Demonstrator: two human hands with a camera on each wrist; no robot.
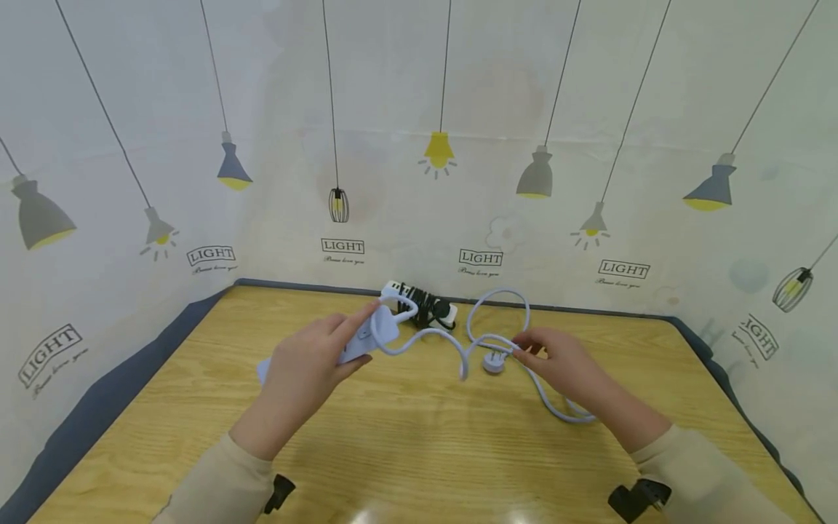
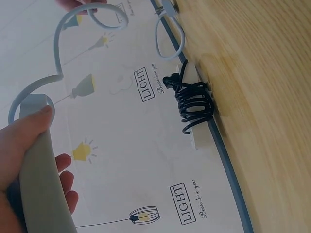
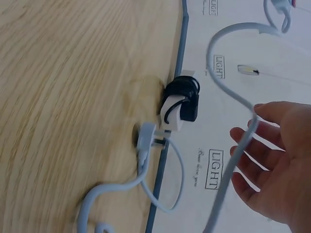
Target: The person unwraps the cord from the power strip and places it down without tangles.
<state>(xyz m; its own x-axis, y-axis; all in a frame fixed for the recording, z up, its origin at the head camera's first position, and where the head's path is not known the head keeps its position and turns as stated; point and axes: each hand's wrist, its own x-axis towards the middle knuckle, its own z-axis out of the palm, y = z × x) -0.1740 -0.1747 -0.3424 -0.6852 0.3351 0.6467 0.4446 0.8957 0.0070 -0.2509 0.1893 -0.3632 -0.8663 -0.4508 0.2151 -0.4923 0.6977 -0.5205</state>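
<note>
"As you worked, what did you hold?"
"Your left hand [image 1: 308,364] gripped the white power strip [image 2: 43,179] above the table [image 1: 425,437]; your right hand [image 1: 566,364] pinched its cord [image 3: 224,189]."
"Beyond?"
"A plug [image 1: 494,362], then a second strip [image 1: 394,289] wound with black cable [image 2: 194,102]."

a pale off-white, lamp-printed backdrop [image 1: 393,87] is rising around a flat, yellowish-brown wood-grain tabletop [image 1: 425,451] (black boxed "light" labels [image 1: 481,257] are repeating across it), a dark blue border [image 1: 101,407] is edging it, and small white glints [image 1: 360,517] are shining up front.
</note>
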